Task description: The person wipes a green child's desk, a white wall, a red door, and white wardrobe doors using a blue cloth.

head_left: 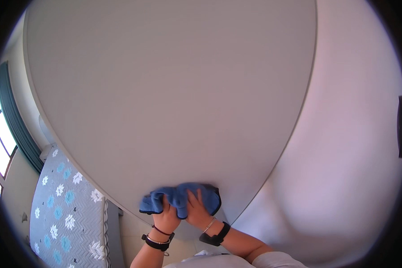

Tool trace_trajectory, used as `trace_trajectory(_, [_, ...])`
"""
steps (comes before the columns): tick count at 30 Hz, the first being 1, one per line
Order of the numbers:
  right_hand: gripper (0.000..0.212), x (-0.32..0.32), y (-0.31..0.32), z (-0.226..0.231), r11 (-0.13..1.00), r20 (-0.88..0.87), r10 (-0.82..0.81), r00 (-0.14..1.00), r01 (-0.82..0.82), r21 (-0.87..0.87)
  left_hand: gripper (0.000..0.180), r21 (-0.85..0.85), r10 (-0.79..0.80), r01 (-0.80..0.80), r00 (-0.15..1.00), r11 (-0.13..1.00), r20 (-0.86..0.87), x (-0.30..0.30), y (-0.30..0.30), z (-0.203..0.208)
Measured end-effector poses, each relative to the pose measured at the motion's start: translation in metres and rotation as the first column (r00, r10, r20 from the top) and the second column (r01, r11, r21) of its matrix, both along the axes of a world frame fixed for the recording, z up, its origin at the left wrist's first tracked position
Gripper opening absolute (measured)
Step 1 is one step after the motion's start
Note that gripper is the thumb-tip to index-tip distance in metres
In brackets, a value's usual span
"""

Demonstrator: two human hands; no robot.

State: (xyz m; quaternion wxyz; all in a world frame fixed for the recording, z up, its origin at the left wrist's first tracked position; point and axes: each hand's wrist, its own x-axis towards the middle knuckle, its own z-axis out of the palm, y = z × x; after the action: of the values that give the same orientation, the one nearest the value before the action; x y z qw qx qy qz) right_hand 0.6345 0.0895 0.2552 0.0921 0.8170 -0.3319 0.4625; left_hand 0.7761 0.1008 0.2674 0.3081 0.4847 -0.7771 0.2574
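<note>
From here, the left hand [166, 219] and right hand [198, 215], fingers partly curled, both grip a bunched blue cloth [181, 201] low against the pale panel [178, 98]. Its loose folds could slip from their hold, I'd guess, or snag on the panel's edge [283, 154] if pushed sideways.

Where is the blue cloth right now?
In the head view, the blue cloth is low, slightly left of centre, touched by the left hand and right hand, at the large pale panel's lower end.
</note>
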Motion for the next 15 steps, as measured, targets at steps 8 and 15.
trace_trajectory(8, [0.045, -0.036, -0.008, 0.043, 0.923, 0.186, -0.379, 0.906, 0.357, 0.144, 0.047, -0.015, -0.235, 0.235, 0.972, 0.972, -0.015, -0.028, 0.005, 0.115])
trace_trajectory(15, [0.061, 0.003, 0.011, 0.006, 0.973, 0.339, -0.154, 0.928, 0.082, 0.216, 0.041, 0.119, -0.362, 0.364, 0.932, 0.924, -0.036, -0.037, 0.006, 0.096])
